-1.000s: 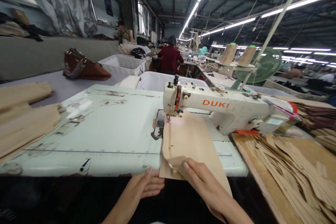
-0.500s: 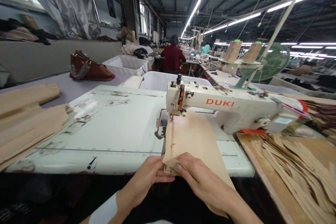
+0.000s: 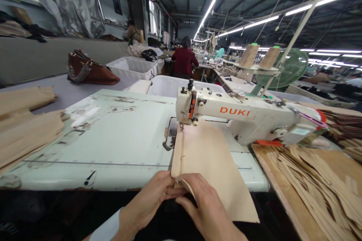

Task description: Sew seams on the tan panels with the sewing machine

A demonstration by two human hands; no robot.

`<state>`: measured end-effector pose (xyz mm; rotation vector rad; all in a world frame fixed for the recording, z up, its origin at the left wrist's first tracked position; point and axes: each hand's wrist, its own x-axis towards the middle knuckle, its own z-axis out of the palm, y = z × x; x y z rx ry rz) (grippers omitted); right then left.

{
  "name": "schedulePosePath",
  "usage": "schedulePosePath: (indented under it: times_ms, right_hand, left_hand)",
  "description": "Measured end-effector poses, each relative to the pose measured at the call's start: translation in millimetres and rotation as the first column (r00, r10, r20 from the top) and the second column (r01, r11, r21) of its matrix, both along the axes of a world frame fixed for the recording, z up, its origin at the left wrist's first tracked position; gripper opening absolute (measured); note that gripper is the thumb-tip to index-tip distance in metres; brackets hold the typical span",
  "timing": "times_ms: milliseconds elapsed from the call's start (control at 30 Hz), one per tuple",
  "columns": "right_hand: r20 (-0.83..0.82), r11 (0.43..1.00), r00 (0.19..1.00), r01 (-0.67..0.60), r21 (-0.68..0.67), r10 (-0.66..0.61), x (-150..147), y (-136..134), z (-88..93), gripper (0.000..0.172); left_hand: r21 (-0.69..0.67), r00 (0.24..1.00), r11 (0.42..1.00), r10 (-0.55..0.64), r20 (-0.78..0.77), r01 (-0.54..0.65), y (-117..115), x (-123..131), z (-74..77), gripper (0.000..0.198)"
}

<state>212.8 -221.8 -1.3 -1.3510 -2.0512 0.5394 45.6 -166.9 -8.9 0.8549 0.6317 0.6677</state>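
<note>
A beige panel [image 3: 210, 158] with a zipper [image 3: 182, 143] along its left side lies under the needle of the sewing machine [image 3: 234, 111]. A small metal zipper pull [image 3: 183, 157] shows on it. My left hand [image 3: 154, 197] grips the panel's near left corner at the table edge, thumb on top and fingers underneath. Just to its right, my right hand [image 3: 207, 205] holds the near edge, which curls up under its fingers; the thumb is lower and apart from them. The panel's near right corner hangs past the table's front edge. What my fingertips press is partly hidden.
Stacked beige pieces [image 3: 28, 128] lie at the left, a brown handbag [image 3: 90, 69] behind them. Beige strips [image 3: 308, 180] cover a board at the right. White bins [image 3: 132, 68] and thread cones [image 3: 250, 55] stand further back. A person in dark red [image 3: 185, 62] works ahead.
My right thumb has come off the top of the panel and dropped below its edge. The panel's right corner now hangs free of my right wrist. The whole view has shifted slightly.
</note>
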Motion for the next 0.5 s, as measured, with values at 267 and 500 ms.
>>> schedulePosePath:
  times_ms: [267, 500]
  right_hand:
    - [0.096, 0.817, 0.992, 0.009, 0.576, -0.079, 2, 12, -24.0, 0.026]
    - [0.063, 0.795, 0.992, 0.050, 0.605, -0.110, 12, 23, -50.7, 0.013]
  left_hand:
    - [-0.064, 0.998, 0.997, 0.046, -0.039, -0.049, -2, 9, -12.8, 0.032]
    - [0.260, 0.888, 0.947, -0.049, -0.458, 0.186, 37, -24, -7.1, 0.035]
